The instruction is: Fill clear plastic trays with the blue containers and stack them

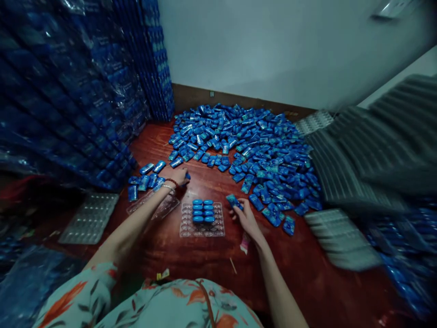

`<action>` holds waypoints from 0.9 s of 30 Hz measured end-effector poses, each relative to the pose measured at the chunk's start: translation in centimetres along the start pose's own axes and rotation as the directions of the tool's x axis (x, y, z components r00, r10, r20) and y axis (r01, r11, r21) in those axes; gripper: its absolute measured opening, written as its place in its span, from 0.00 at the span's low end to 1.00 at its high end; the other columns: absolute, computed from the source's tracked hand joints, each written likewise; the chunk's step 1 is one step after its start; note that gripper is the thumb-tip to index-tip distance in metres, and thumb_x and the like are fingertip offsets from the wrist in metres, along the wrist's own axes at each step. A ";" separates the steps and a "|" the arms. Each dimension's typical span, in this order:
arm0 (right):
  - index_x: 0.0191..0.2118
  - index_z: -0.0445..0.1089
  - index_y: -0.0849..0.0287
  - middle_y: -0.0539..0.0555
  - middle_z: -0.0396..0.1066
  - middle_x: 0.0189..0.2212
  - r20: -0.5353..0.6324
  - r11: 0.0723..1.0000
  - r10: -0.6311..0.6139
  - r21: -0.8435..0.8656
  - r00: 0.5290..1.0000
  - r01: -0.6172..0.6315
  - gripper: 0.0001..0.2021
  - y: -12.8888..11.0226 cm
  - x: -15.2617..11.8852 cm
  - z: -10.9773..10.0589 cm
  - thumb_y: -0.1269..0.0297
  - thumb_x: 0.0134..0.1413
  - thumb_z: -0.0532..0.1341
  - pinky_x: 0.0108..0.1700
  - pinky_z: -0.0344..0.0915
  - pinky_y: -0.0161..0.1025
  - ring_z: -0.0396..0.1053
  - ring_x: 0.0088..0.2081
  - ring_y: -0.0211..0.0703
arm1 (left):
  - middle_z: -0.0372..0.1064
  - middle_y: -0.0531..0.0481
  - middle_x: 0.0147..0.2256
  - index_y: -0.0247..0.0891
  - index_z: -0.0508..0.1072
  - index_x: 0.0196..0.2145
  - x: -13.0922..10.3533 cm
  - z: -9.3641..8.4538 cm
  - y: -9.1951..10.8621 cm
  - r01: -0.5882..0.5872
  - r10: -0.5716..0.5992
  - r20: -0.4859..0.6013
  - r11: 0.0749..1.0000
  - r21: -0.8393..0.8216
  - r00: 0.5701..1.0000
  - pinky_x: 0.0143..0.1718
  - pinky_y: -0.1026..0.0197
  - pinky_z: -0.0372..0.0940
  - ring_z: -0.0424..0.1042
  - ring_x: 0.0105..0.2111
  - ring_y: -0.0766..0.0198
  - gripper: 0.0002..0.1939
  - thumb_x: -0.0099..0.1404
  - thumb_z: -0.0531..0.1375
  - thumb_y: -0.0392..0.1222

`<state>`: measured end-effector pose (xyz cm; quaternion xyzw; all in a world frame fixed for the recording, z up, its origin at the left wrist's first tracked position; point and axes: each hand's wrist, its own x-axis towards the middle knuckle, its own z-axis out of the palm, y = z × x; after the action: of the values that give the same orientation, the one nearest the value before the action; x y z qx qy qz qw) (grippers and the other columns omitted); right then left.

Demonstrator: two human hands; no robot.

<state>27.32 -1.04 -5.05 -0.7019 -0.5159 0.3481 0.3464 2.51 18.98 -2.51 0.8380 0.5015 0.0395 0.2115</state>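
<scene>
My right hand (246,215) is closed on a small blue packet (233,201), held between thumb and fingers just right of a clear plastic tray. My left hand (178,175), with bracelets at the wrist, has its fingers closed round a blue packet (188,176) that shows only in part. Between the hands lies the clear tray (186,231), its rows of moulded hollows facing up. Two columns of shiny blue oblong pieces (203,211) rest on its upper middle. Under my left forearm is another clear tray (170,206), partly covered.
A wide heap of blue packets (273,155) spreads over the red-brown wooden table (211,259). Several packets (146,181) lie at the left. Tall stacks of blue packs (68,91) stand on the left, and stacked trays (372,146) on the right. A wall is behind.
</scene>
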 end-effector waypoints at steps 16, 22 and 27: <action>0.52 0.62 0.57 0.59 0.66 0.45 0.451 0.692 -0.326 -0.484 0.831 0.535 0.22 -3.9 -6.8 3.7 0.80 0.56 0.46 0.49 0.63 0.44 0.64 0.47 0.45 | 0.69 0.49 0.32 0.37 0.66 0.37 -20.4 6.2 5.2 -0.161 -0.105 -0.402 0.802 -0.575 0.910 0.35 0.62 0.66 0.70 0.32 0.64 0.06 0.64 0.54 0.40; 0.48 0.62 0.55 0.56 0.66 0.43 0.534 0.608 -0.245 -0.565 0.809 0.557 0.19 -6.0 -7.0 3.2 0.80 0.56 0.46 0.47 0.62 0.41 0.64 0.45 0.42 | 0.68 0.45 0.35 0.37 0.67 0.44 -19.0 7.7 3.7 -0.376 0.263 -0.415 0.900 -0.219 0.871 0.37 0.61 0.67 0.69 0.35 0.63 0.13 0.66 0.47 0.32; 0.47 0.62 0.55 0.55 0.66 0.41 0.580 0.573 -0.181 -0.594 0.794 0.564 0.17 -7.4 -6.8 2.8 0.79 0.57 0.46 0.45 0.61 0.39 0.64 0.43 0.42 | 0.66 0.45 0.37 0.37 0.65 0.47 -18.6 6.3 2.2 -0.489 0.452 -0.277 0.869 -0.078 0.848 0.35 0.63 0.67 0.68 0.35 0.64 0.15 0.66 0.46 0.30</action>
<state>19.84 -5.58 0.61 -0.5471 -0.8174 0.1770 -0.0352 -3.08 0.16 -4.59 0.9058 0.2988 0.2317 0.1911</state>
